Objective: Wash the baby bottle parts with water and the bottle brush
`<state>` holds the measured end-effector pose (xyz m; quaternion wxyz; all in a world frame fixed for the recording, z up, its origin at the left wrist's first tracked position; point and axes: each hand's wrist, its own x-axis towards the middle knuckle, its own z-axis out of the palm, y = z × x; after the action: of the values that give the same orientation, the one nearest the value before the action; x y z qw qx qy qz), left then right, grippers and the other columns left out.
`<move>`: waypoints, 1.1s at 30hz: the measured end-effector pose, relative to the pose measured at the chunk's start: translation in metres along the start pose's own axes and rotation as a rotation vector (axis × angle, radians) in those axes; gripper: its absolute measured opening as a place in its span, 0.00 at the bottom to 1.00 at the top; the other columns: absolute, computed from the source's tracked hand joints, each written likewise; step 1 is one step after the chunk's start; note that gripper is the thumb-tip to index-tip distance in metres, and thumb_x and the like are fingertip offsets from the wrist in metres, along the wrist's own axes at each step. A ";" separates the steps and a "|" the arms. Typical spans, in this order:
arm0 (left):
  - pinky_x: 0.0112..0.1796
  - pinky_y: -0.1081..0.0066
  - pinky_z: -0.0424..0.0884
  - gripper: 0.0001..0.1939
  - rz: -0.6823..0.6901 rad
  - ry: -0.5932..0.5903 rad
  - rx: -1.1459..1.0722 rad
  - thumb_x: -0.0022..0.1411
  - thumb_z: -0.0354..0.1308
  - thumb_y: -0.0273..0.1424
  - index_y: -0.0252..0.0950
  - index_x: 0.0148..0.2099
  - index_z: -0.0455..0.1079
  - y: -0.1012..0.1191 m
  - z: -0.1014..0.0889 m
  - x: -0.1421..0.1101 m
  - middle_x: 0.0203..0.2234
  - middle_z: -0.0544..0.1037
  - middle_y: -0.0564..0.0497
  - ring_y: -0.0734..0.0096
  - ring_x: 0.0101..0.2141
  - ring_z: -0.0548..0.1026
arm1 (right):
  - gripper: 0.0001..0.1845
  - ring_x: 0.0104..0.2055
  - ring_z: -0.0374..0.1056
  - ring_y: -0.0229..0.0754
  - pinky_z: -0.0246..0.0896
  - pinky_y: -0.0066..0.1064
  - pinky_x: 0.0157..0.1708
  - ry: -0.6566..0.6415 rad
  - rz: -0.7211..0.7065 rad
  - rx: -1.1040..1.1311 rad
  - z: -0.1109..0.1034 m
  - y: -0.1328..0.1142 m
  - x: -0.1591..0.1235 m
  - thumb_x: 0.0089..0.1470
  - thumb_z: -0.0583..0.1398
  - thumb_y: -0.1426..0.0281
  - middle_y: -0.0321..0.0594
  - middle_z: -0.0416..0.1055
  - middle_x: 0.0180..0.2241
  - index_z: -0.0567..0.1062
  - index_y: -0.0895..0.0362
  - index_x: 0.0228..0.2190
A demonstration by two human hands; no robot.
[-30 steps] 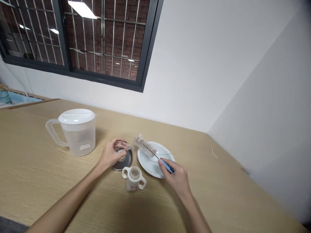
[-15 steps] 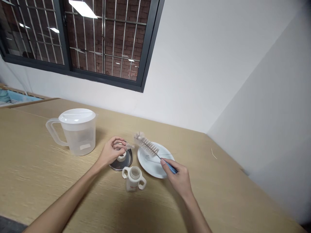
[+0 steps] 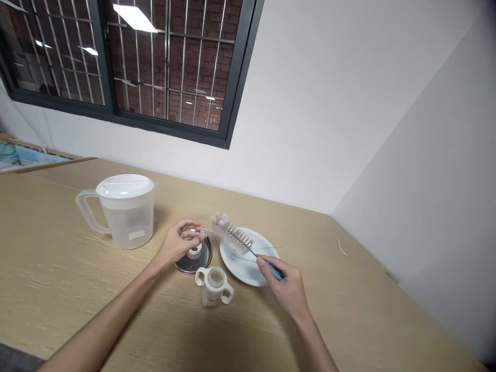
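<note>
My left hand (image 3: 181,243) is closed on a small clear bottle nipple (image 3: 205,233), its tip pointing right. Below that hand lies a round metal tray (image 3: 201,262) with a white ring (image 3: 194,251) on it. My right hand (image 3: 284,284) grips the blue handle of a bottle brush (image 3: 236,237), whose pale bristles reach up and left to near the nipple; whether they touch, I cannot tell. Beneath the bristles is a white plate (image 3: 248,278) with a thin wire-like tool on it. A two-handled baby bottle (image 3: 211,292), with its top off, stands upright in front.
A clear plastic pitcher (image 3: 129,222) with a white lid stands at the left. On the right of the table (image 3: 372,310) lies a thin pale strip (image 3: 342,247). The wall (image 3: 287,155) and a barred window (image 3: 166,67) close off the back.
The brush has shifted slightly in my right hand, its bristle head wavering close to the nipple. My left hand keeps hold of the nipple in almost the same place.
</note>
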<state>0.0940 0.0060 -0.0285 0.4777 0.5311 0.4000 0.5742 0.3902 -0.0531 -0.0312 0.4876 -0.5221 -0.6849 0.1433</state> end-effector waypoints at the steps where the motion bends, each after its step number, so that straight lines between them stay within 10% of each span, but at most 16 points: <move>1: 0.36 0.70 0.74 0.26 -0.005 -0.003 -0.003 0.44 0.72 0.34 0.32 0.44 0.69 0.000 0.000 0.000 0.35 0.80 0.47 0.66 0.35 0.79 | 0.16 0.38 0.78 0.48 0.73 0.32 0.39 -0.006 -0.013 -0.011 0.001 0.001 0.000 0.55 0.62 0.57 0.42 0.81 0.37 0.83 0.54 0.36; 33: 0.37 0.68 0.71 0.32 0.154 0.017 0.232 0.44 0.70 0.27 0.34 0.51 0.63 -0.014 0.001 0.002 0.41 0.77 0.44 0.68 0.38 0.75 | 0.09 0.32 0.78 0.41 0.71 0.26 0.33 0.097 -0.412 -0.251 0.006 0.004 -0.003 0.58 0.62 0.68 0.41 0.81 0.35 0.81 0.57 0.37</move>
<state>0.0971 0.0115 -0.0411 0.3641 0.6071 0.4257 0.5636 0.3878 -0.0519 -0.0387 0.4701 -0.4344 -0.7650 -0.0707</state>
